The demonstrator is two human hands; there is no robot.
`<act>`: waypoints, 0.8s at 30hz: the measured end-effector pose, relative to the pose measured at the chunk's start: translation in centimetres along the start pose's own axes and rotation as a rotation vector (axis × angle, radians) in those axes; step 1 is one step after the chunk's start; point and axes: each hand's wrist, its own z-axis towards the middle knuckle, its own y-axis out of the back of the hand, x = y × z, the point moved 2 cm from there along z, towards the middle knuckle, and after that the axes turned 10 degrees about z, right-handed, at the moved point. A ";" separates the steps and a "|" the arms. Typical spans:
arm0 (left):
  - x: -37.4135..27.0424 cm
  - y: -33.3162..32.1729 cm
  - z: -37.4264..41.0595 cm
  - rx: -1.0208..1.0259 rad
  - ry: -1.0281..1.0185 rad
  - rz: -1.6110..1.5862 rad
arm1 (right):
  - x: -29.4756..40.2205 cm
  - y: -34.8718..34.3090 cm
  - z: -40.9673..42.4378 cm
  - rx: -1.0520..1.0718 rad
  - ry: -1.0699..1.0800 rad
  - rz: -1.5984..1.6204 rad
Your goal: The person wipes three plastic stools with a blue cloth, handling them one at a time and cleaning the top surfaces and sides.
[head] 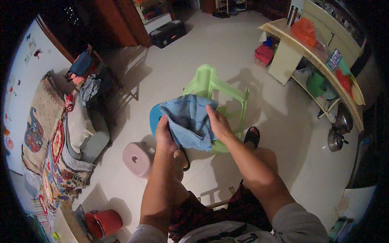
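Note:
A blue cloth (190, 114) is spread between my two hands above the floor, its middle sagging in folds. My left hand (165, 135) grips its left side, thumb on top. My right hand (218, 123) holds its right edge, thumb pressed on the cloth. Behind the cloth, on the left, part of a blue rounded object (154, 117) shows; the cloth and my left hand hide the rest. Beneath and beyond is a light green plastic stool or chair (205, 80), partly covered by the cloth and my right hand.
A pink plastic stool (136, 159) stands left of my legs. A red bucket (111, 223) is at the lower left. Fabric-covered seating (42, 127) lines the left. On the right, a counter (319, 57) bears an orange plastic bag (304, 30) and a phone (334, 59); metal pots (335, 139) stand below.

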 end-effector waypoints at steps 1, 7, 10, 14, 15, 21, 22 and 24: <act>-0.5 -0.3 -0.6 -0.019 -0.017 0.013 | 0.0 -0.2 -0.1 -0.012 0.006 0.016; -3.5 -0.2 -2.5 0.237 0.030 -0.247 | -0.6 -1.1 -0.5 0.102 0.067 0.009; -5.4 -2.1 -3.4 0.402 0.030 -0.332 | -1.4 -1.4 0.3 0.149 0.029 0.066; -8.0 -6.6 -4.0 0.494 0.011 -0.284 | -4.6 -0.8 1.8 0.135 0.019 0.297; -8.2 -7.0 -3.6 0.511 0.009 -0.269 | -4.8 -0.9 2.1 0.161 -0.038 0.478; -4.5 3.0 2.1 -0.222 0.186 0.524 | 1.8 0.0 0.0 0.059 -0.224 0.280; -4.0 2.8 2.1 -0.269 0.234 0.459 | 1.1 0.6 0.6 0.075 -0.193 0.326; -4.5 2.3 2.7 -0.247 0.252 0.387 | 0.6 1.1 1.3 0.064 -0.151 0.326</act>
